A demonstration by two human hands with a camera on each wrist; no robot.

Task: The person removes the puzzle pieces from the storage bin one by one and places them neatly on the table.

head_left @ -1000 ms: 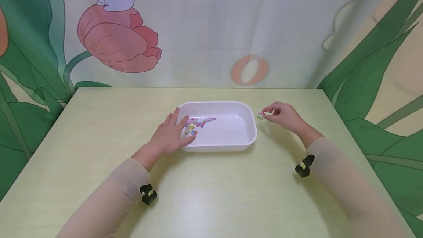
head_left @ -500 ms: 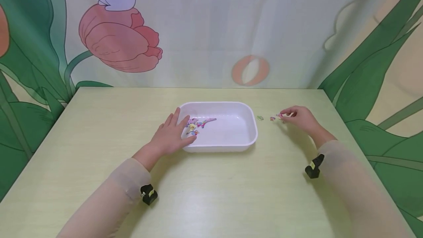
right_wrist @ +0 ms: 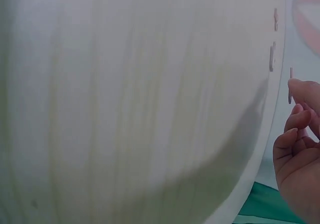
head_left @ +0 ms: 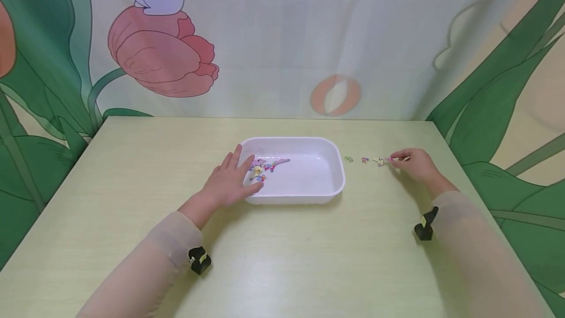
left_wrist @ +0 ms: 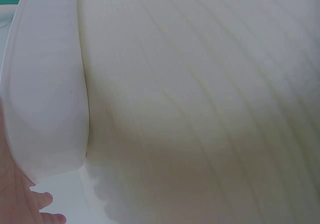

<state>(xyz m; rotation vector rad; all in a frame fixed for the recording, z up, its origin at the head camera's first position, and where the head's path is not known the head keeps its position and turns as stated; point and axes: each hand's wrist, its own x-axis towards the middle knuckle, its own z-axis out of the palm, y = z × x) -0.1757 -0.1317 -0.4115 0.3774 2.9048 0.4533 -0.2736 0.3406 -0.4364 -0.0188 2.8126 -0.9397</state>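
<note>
In the head view, my left hand (head_left: 226, 180) rests with spread fingers on the left end of a white plastic tray (head_left: 304, 199). Several small flat colourful pieces (head_left: 257, 171), sticker-like cutouts, lie inside by its fingers. To the right of the tray, my right hand (head_left: 417, 165) pinches a small pink flat piece (head_left: 390, 159) between thumb and fingertips. In a row from the tray to that hand lie a green piece (head_left: 348, 159), a pink-and-orange piece (head_left: 365, 160) and a pale yellow piece (head_left: 378, 162). The right wrist view shows the pinched piece (right_wrist: 290, 91) edge-on.
A pale wooden table (head_left: 291, 259) bears everything. Behind it hangs a printed curtain (head_left: 265, 38) with plants and a rabbit. The tray's outer wall (left_wrist: 47, 84) fills the left side of the left wrist view.
My right hand has moved rightward, away from the tray. The pink-and-orange and pale yellow pieces now lie on the table beside the green one. The left hand stays on the tray.
</note>
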